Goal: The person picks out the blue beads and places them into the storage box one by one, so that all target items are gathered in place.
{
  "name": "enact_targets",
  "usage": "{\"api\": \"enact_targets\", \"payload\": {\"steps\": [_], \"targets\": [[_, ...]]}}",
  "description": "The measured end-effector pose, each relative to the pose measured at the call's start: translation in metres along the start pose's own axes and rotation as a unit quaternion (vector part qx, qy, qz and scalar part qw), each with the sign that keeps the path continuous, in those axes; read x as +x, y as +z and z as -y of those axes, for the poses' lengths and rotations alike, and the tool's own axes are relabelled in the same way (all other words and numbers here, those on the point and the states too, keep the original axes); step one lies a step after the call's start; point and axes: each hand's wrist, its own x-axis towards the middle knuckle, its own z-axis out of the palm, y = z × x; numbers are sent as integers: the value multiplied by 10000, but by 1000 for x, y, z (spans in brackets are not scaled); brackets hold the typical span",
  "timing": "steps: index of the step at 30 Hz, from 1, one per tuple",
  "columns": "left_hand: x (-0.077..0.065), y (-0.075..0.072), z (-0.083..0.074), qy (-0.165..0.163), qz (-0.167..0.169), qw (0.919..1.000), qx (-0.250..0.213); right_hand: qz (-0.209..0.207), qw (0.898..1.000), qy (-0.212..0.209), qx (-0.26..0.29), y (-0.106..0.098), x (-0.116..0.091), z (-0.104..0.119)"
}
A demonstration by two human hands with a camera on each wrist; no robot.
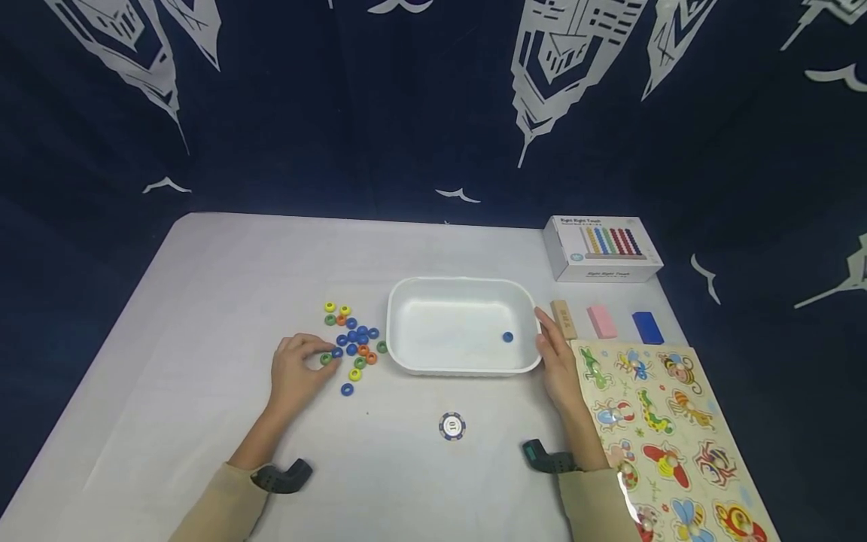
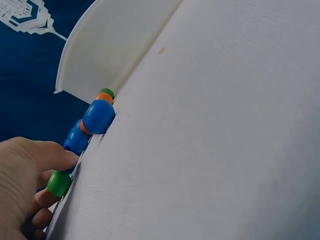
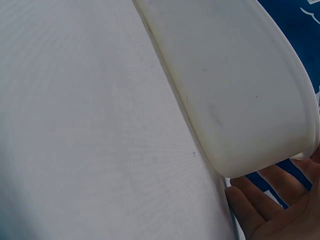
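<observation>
From head height we look forward and down across the tabletop (image 1: 169,376). From each wrist we peer low and close along it, tilted, past the left grip (image 2: 22,175) and right grip (image 3: 295,215); all three views share the white tray (image 1: 454,324).

You've got a cartoon-bug board (image 1: 653,410) on your bench (image 1: 379,482). Just past it: wood block (image 1: 564,319), pink block (image 1: 602,321) & blue block (image 1: 648,328), L to R. Farther past it, white box (image 1: 603,248) w/ bars pictured. L of it, poker chip (image 1: 452,426). Well behind it, navy cloth (image 1: 406,135) w/ white prints.
</observation>
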Motion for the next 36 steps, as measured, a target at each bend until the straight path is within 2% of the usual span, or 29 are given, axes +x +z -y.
{"api": "enact_targets", "payload": {"steps": [2,4,7,9,11,15,17,21,26,30,36], "targets": [[2,-4,-6,-80,-127,9998,-163,6,10000,-44,4,1,-3,8],[8,-9,-17,-51,-307,9981,-534,-3,10000,-81,-11,1,-5,15],[22,-13,-46,130,-350,9896,-1392,-30,10000,-68,-4,2,-7,20],[33,-9,-71,247,-87,9816,-1894,-28,10000,-65,14,2,-7,21],[42,1,-99,247,324,9744,-2210,5,10000,-80,28,2,-6,21],[56,38,-143,334,1184,9616,-2454,93,9999,-74,88,4,-2,14],[62,60,-159,338,1532,9566,-2454,107,9998,-51,141,4,2,6],[69,100,-178,169,2079,9562,-2052,97,9999,-63,66,6,8,-9],[71,135,-184,38,2604,9580,-1199,-14,9998,-97,-146,6,9,-16],[71,148,-186,71,2826,9573,-609,-78,9997,-102,-202,4,7,-17],[70,153,-193,128,3088,9510,-71,-132,9996,-84,-218,1,5,-16]]}}
